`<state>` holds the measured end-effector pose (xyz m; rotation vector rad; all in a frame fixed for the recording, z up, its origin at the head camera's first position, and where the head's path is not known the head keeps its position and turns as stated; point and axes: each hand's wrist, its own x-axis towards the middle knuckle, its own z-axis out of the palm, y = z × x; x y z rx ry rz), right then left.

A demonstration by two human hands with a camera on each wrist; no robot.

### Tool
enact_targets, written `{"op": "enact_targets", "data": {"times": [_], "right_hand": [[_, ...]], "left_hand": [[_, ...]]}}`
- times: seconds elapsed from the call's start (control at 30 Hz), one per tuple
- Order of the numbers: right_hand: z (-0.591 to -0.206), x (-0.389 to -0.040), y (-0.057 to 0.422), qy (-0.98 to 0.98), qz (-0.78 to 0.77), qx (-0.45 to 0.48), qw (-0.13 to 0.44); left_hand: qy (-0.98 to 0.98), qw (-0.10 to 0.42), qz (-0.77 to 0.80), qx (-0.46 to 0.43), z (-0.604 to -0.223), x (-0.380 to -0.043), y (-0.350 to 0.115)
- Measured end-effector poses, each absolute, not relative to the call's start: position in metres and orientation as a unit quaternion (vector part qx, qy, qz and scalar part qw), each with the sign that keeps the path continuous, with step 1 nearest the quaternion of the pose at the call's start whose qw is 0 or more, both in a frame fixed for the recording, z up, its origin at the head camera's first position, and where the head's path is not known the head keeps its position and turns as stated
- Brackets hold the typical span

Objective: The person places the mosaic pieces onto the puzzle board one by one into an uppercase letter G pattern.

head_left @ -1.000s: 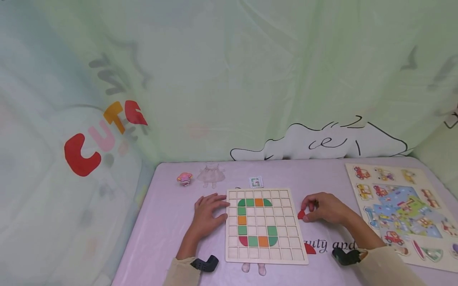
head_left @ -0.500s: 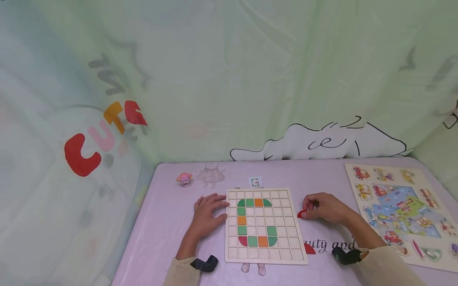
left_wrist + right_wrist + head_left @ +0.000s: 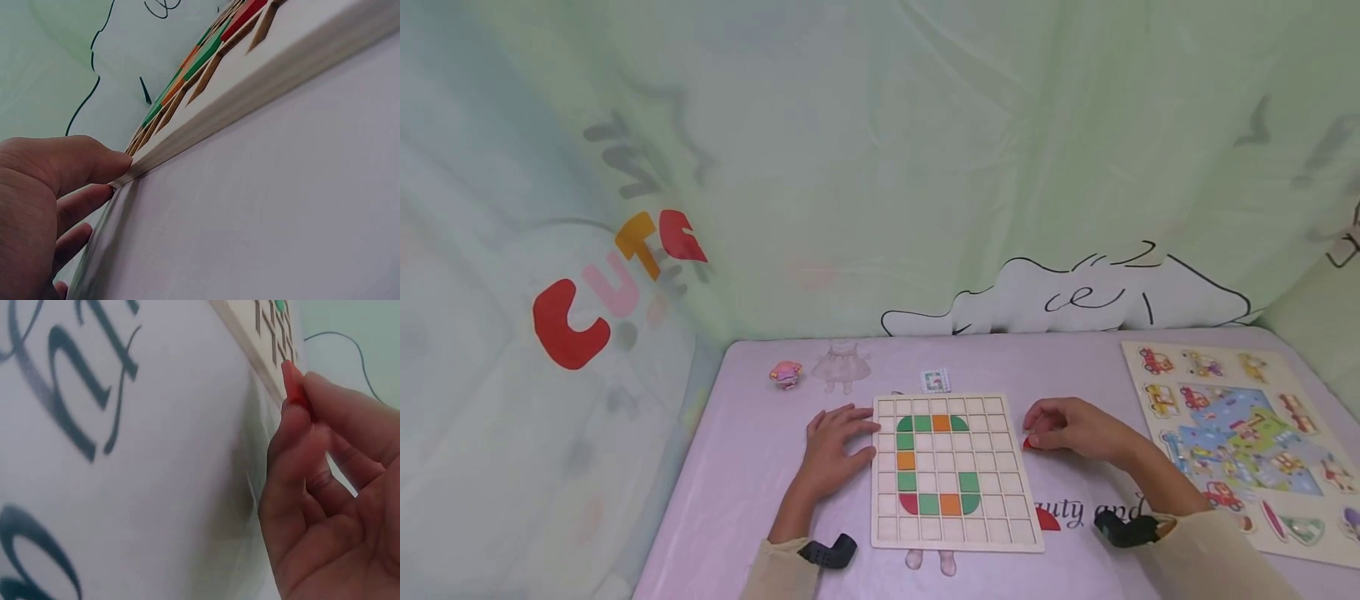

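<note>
Two hands are on the table (image 3: 752, 467), and I take them from left to right. My left hand (image 3: 831, 450) lies flat just left of the wooden grid board (image 3: 955, 533), fingers straight and pressing its left edge; the left wrist view shows my fingertips (image 3: 94, 165) touching that edge. On the board, green, orange and red tiles stand in a loop, with most cells bare. Just right of the board, my right hand (image 3: 1071, 429) has its grip clamped on a small red piece (image 3: 294, 387), pinched between thumb and fingertips. The piece is close beside the board's right edge, about level with the upper rows, so the board lies to the left of my grip and my right hand is the nearer one to it. I cannot make out the piece's shape or long axis, since my fingers cover most of it. Another red piece (image 3: 1049, 522) lies on the table near the board's near right corner. Far right, the vehicle puzzle (image 3: 1225, 433) is cut off by the frame's edge.
</note>
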<state>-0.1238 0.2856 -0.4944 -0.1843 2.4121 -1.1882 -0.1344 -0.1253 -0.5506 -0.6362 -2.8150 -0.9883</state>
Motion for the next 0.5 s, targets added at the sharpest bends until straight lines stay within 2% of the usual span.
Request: {"op": "enact_targets", "data": {"times": [0.5], "right_hand": [[-0.491,-0.124,0.262,0.831,-0.481,-0.105,0.258]], "left_hand": [[-0.923,0.042,-0.324,-0.203,-0.553,-0.135,-0.126]]}}
